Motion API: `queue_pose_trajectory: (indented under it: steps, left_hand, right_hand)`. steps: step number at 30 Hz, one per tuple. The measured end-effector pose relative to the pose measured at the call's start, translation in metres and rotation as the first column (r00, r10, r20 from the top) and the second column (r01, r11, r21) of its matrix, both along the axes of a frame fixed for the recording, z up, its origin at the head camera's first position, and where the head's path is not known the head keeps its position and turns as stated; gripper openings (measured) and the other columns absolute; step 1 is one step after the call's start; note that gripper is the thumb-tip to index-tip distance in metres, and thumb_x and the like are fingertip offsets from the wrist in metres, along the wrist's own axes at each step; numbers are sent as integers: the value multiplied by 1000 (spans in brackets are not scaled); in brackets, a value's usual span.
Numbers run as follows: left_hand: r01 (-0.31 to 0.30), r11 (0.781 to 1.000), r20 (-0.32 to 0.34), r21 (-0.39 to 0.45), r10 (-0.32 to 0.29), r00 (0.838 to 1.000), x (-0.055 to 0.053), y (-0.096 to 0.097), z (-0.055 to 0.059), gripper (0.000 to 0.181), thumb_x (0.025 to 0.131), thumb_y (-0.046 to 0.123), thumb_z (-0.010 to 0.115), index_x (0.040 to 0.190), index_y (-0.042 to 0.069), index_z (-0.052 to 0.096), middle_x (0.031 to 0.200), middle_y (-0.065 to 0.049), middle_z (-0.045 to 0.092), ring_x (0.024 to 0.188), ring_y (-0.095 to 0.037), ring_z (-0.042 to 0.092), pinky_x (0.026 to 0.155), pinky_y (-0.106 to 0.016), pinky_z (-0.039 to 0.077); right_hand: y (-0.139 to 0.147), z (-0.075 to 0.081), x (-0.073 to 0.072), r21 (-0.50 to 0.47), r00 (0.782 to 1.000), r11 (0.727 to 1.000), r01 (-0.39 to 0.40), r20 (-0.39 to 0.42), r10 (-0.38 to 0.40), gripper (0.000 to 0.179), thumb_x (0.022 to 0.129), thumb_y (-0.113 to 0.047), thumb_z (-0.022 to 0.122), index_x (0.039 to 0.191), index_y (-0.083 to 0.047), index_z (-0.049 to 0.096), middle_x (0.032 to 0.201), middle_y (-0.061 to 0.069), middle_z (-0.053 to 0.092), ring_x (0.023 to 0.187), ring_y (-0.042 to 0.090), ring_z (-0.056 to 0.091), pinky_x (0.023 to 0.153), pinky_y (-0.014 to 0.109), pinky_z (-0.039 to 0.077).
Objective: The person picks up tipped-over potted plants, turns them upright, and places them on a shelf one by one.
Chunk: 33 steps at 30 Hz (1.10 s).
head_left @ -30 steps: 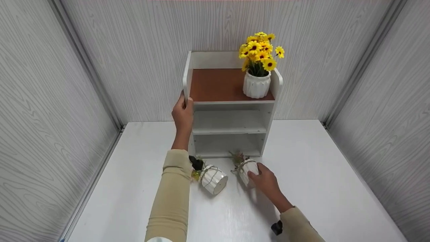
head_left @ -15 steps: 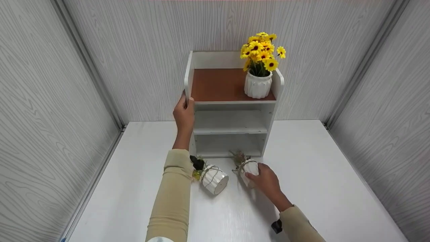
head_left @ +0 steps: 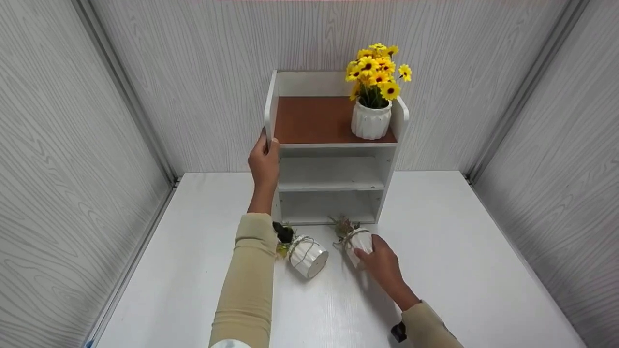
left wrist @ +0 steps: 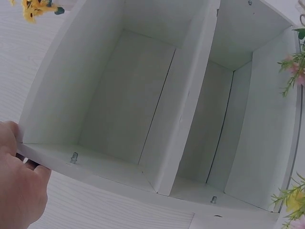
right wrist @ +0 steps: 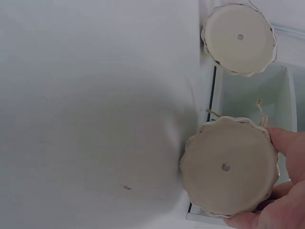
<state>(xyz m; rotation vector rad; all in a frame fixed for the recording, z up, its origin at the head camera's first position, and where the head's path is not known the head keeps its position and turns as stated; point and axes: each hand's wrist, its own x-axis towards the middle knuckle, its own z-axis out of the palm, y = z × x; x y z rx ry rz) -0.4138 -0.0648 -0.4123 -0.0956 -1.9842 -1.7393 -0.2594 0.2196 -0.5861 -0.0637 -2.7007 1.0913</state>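
Very little has changed over the last second: the right hand (head_left: 384, 261) is where it was, on a small white fluted pot tied with twine (head_left: 357, 243), its thumb perhaps a touch further across the side. Thumb and fingers close about the pot from opposite sides (the right wrist view looks straight at its holed base (right wrist: 224, 148)). It lies tipped over at the white bench (head_left: 425, 217), pinkish flowers (head_left: 342, 226) toward the foot of a white wooden shelf unit (head_left: 331, 174); whether it bears weight there, I cannot tell. The left hand (head_left: 264, 164) keeps its grip round the unit's left side panel (head_left: 271, 106). A second twine-tied white pot (head_left: 305, 256) still lies near, apart, and a white pot of yellow flowers (head_left: 371, 121) stands upright on top. My reading: the work is paused, with the pot gripped but not yet upright.
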Motion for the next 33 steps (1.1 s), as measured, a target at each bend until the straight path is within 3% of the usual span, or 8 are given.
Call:
queue_pose_trajectory:
  steps: [2,4,8,12,19,26,33]
  left_hand:
    - [-2,1000,-2,-6,2,1000,0,0,1,51,105,31,50,154,20,43,151,-3,53,138,-14,50,109,-35,45]
    - [1,1000,-5,-7,-1,1000,-1,-1,1,51,105,32,50,155,21,42,151,-2,52,138,-13,50,109,-34,45]
    - [-1,1000,-8,2,1,1000,0,-2,2,51,105,32,51,154,20,43,151,-2,53,138,-13,50,109,-35,46]
    - [-8,1000,4,13,8,1000,-1,-4,3,51,105,32,52,154,20,44,151,-2,53,139,-13,50,109,-34,46]
    - [-12,1000,20,20,12,1000,-2,-5,1,51,105,31,51,154,20,43,151,-2,52,139,-13,49,110,-34,45]
    - [2,1000,13,25,-2,1000,-1,-2,-1,51,104,32,52,153,22,44,150,-1,54,136,-12,52,108,-36,47]
    - [-4,1000,10,15,4,1000,-1,0,-1,50,104,31,53,153,21,46,149,-2,55,136,-13,52,108,-35,47]
  right_hand:
    - [1,-2,1,-10,1000,1000,5,-15,-5,39,88,-32,79,104,-4,56,84,5,53,75,20,50,65,37,41]
    - [2,-4,3,-20,1000,1000,15,-26,-16,42,89,-33,78,111,-4,57,87,4,56,76,18,52,66,36,44]
    - [8,-8,9,-75,999,997,27,-17,-28,64,91,-39,75,138,-2,52,109,12,68,92,24,63,77,42,51]
    - [15,-12,19,-153,999,988,32,20,-30,81,92,-45,72,152,-1,39,131,20,64,113,31,63,90,47,50]
    - [23,-15,27,-224,998,974,41,60,-28,87,90,-47,74,154,-2,37,136,18,61,117,28,60,95,46,49]
    - [30,-16,37,-210,992,977,47,125,-21,99,87,-50,75,155,6,30,147,25,51,129,34,55,100,50,48]
    - [34,-19,46,-182,988,981,67,150,-39,98,85,-53,76,155,1,34,143,22,57,127,33,59,97,48,51]
